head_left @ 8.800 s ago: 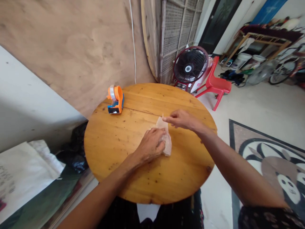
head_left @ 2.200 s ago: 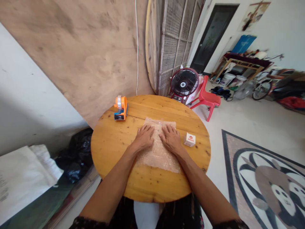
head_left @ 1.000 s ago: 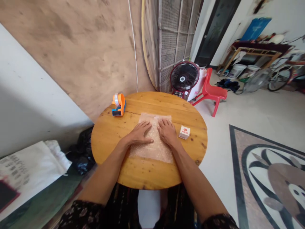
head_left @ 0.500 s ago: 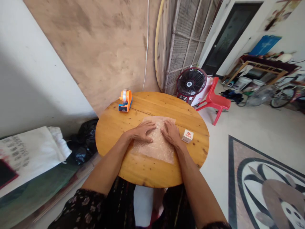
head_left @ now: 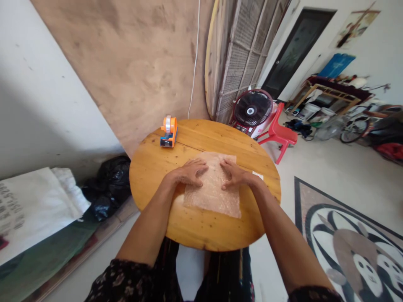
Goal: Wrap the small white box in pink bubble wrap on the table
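Note:
A sheet of bubble wrap [head_left: 214, 195] lies flat on the round wooden table [head_left: 201, 235]. My left hand [head_left: 192, 171] rests on its left side with the fingers spread. On the right side of the sheet lies my right hand [head_left: 233, 173], its fingers also apart. A small white box [head_left: 258, 175] is mostly hidden behind my right wrist. At the table's back left stands an orange and blue tape dispenser [head_left: 169, 131] holding a roll of clear tape.
Behind the table's right side are a round fan [head_left: 251, 110] and a red plastic chair [head_left: 280, 132]. Black plastic bags [head_left: 110, 182] and a white sack [head_left: 40, 205] lie at the left. A wooden board [head_left: 141, 58] leans behind the table.
My right hand has shifted right and turned, now covering most of the white box. The bubble wrap looks flatter and squarer. The view has turned slightly.

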`<state>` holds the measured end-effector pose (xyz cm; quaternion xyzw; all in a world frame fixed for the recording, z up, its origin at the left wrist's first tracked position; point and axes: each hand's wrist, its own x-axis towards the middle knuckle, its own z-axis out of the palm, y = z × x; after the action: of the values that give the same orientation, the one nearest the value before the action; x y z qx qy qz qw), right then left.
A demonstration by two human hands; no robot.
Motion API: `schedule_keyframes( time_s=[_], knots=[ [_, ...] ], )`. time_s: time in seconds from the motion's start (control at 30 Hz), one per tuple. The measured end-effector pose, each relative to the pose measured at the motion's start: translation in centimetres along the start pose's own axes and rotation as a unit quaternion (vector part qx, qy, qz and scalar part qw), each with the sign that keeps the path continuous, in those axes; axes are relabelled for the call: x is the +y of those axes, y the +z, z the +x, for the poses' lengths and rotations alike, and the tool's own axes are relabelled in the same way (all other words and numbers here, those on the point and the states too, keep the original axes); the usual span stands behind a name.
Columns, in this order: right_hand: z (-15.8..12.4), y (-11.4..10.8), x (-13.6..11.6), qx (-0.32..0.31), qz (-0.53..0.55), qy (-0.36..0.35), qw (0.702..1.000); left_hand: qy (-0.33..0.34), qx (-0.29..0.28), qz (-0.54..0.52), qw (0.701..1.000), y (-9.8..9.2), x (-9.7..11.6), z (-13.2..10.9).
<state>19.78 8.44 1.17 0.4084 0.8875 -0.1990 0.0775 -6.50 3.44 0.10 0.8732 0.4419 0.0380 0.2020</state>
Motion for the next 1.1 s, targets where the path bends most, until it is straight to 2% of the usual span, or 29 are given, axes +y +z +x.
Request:
schedule_keyframes(
  time_s=[0.13, 0.27, 0.37, 0.43, 0.5, 0.6, 0.7, 0.83, 0.9, 1.0, 1.1],
  knots=[
    [-0.2, -1.1, -0.4, -0.030, -0.026, 0.007, 0.999, -0.004, 0.010, -0.005, 1.000, 0.1, -0.3, -0.3],
    [-0.1, -1.4, -1.2, -0.029, -0.056, 0.009, 0.998, -0.009, 0.012, 0.000, 1.000, 0.1, 0.2, -0.4],
    [0.0, -1.6, -1.7, -0.017, -0.058, -0.002, 0.998, -0.013, 0.015, 0.028, 0.999, -0.4, 1.5, -0.4],
    [-0.1, -1.7, -2.0, -0.014, -0.061, 0.000, 0.998, -0.012, 0.037, 0.050, 0.998, -0.9, 2.9, -0.3],
    [-0.3, -1.8, -2.1, -0.010, -0.064, 0.002, 0.998, 0.016, 0.059, 0.059, 0.996, -1.1, 4.2, 0.0],
    [-0.5, -1.7, -2.2, -0.003, -0.064, -0.005, 0.998, 0.056, 0.036, 0.043, 0.997, -0.5, 5.3, 0.5],
    [-0.6, -1.4, -1.6, -0.007, -0.065, -0.009, 0.998, 0.020, 0.036, 0.016, 0.999, 0.6, 5.0, 0.7],
    [-0.9, -0.5, -0.3, -0.001, -0.058, -0.015, 0.998, 0.032, 0.037, 0.002, 0.999, 1.7, 3.6, 0.9],
    [-1.5, -0.2, 0.1, 0.014, -0.050, -0.023, 0.998, 0.042, 0.036, -0.002, 0.998, 2.1, 3.0, 1.0],
    [-2.9, -0.4, 0.0, 0.033, -0.056, 0.002, 0.998, 0.047, 0.034, -0.010, 0.998, 2.4, 2.4, 1.2],
    [-5.0, -1.2, -0.2, 0.091, -0.060, 0.010, 0.994, 0.047, 0.032, -0.015, 0.998, 2.3, 2.4, 1.2]
  ],
)
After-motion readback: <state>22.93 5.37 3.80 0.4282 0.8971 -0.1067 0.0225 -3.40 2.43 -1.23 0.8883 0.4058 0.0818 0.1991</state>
